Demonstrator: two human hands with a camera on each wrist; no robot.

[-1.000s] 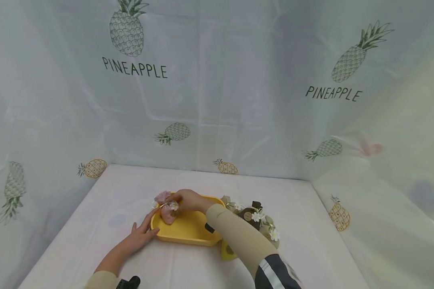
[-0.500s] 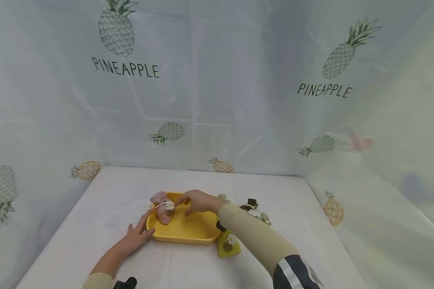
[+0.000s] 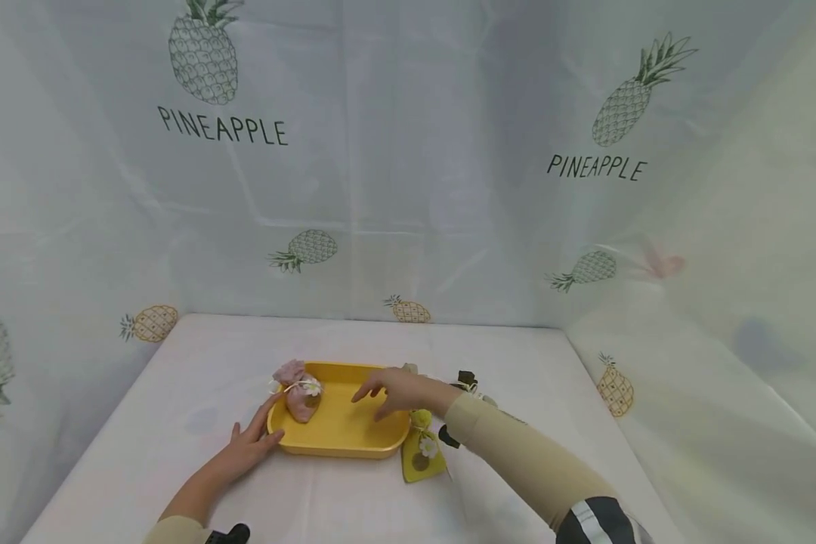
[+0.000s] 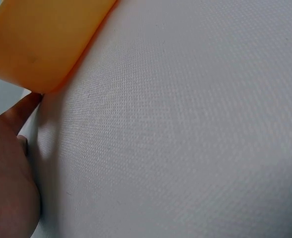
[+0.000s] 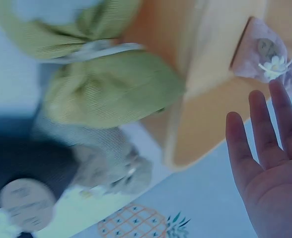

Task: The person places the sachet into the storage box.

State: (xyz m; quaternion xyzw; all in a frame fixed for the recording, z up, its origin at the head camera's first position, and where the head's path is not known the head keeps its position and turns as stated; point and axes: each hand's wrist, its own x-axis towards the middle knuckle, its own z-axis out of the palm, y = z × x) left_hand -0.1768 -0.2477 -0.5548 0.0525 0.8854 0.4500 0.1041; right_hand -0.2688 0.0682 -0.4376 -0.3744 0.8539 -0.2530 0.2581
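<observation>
A yellow plastic tray (image 3: 347, 432) lies on the white table. In its left end is a pink drawstring pouch (image 3: 301, 406) with a white flower, its gathered top leaning over the rim. My left hand (image 3: 243, 452) rests against the tray's left side, fingers extended along it and thumb near the front corner. Over the tray's right half hovers my right hand (image 3: 406, 391), fingers spread and holding nothing. A yellow-green pouch (image 3: 419, 461) with a flower and round tag lies just outside the tray's front right corner.
Behind my right forearm, partly hidden, lie a dark pouch (image 5: 24, 163) with a round tag and a grey pouch (image 5: 111, 156). A pineapple-print sheet (image 3: 408, 166) hangs behind the table and along its sides.
My right hand has let go of the pink pouch and moved right across the tray. The pouch stays in the left end; the yellow-green pouch has come into fuller view. My left hand keeps its place.
</observation>
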